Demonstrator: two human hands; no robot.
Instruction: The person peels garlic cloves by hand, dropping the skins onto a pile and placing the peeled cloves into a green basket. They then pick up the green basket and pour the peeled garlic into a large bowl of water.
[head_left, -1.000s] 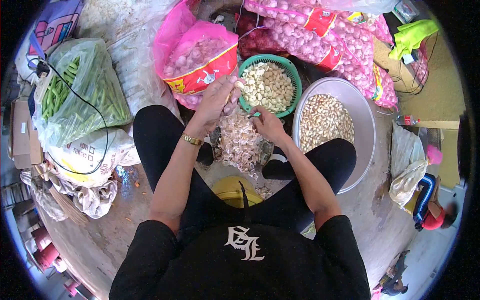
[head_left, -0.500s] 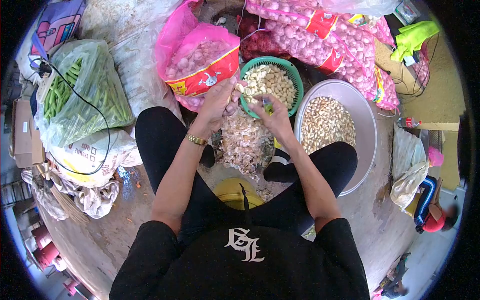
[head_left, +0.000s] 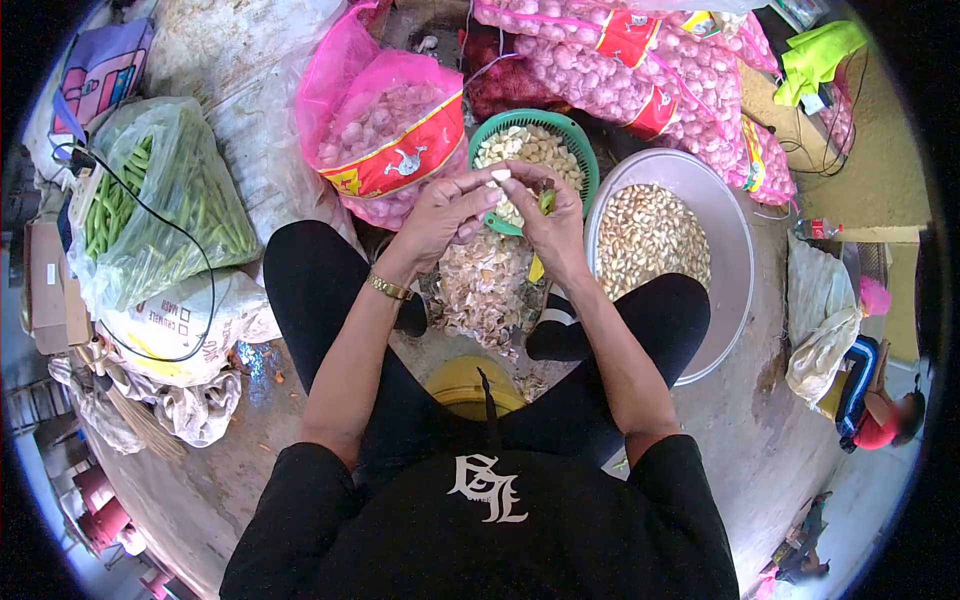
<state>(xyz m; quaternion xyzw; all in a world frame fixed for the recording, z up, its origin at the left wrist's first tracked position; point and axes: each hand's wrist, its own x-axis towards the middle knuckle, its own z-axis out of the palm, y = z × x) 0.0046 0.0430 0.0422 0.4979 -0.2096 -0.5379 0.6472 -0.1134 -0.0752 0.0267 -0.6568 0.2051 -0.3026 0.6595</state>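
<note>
My left hand (head_left: 452,212) pinches a pale garlic clove (head_left: 501,175) between thumb and fingertips, above the green basket's near rim. My right hand (head_left: 552,225) meets it there, closed around what looks like a small knife (head_left: 547,201) with a yellow-green handle; its blade is hard to make out. Peeled cloves (head_left: 540,148) fill much of the green basket (head_left: 590,160) beneath and beyond my hands. Below them lies a heap of dry garlic skins (head_left: 485,290). An open pink mesh bag of garlic bulbs (head_left: 385,125) stands beside my left hand.
To the right is a wide pale basin (head_left: 735,290) holding many cloves (head_left: 655,240). Full pink garlic sacks (head_left: 690,110) lie behind. A plastic bag of green beans (head_left: 165,195) sits left, and a yellow container (head_left: 465,385) between my legs. Another person (head_left: 880,415) is far right.
My hands have come together over the basket's near edge; the right moved up and left to meet the left. The clove now shows between the fingertips. The view has shifted slightly.
</note>
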